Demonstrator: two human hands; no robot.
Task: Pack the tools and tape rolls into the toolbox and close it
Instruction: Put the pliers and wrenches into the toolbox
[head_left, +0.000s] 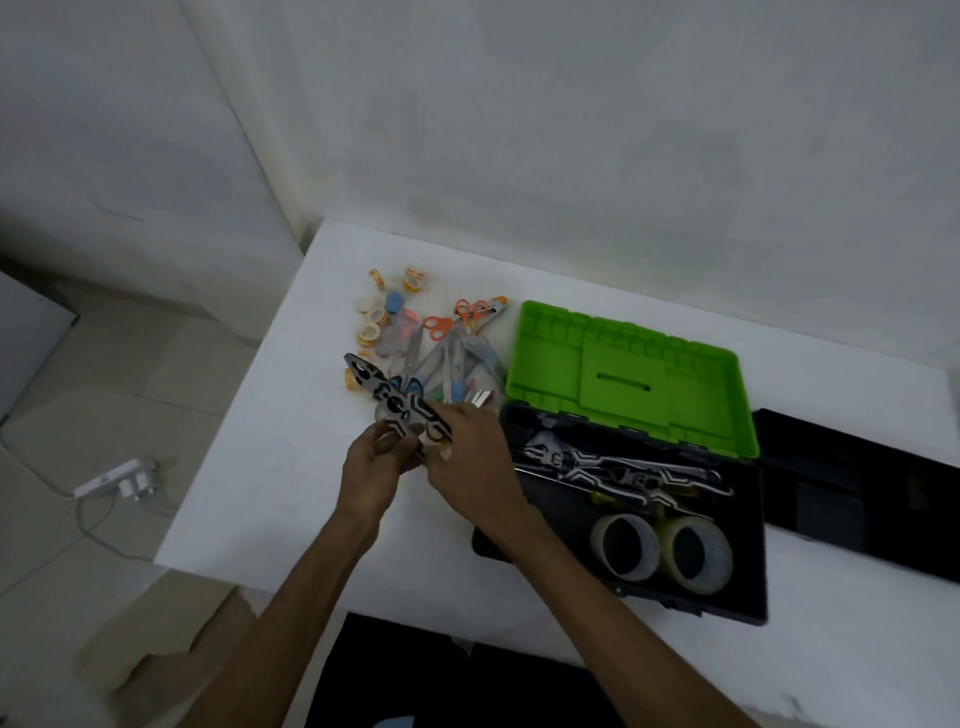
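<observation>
I held a pair of pliers (395, 397) over the white table (270, 467), just left of the open toolbox (748, 597). My left hand (371, 467) curled its fingers round the lower end of the black-and-grey handles, and my right hand (470, 452) closed over them from the right, so both grips pinched the same tool. The metal nose pointed up and to the left, toward the heap of loose things.

That heap lay behind my hands: several small tape rolls (370, 332) at its far left, orange-handled scissors (441, 325) beside them, and a clutter of other small tools too blurred to name.

Inside the black toolbox, more pliers (623, 467) lay across the far half, and two large tape rolls (662, 553) stood side by side, touching, in the near half. Its green lid (628, 376) stood tipped back.
</observation>
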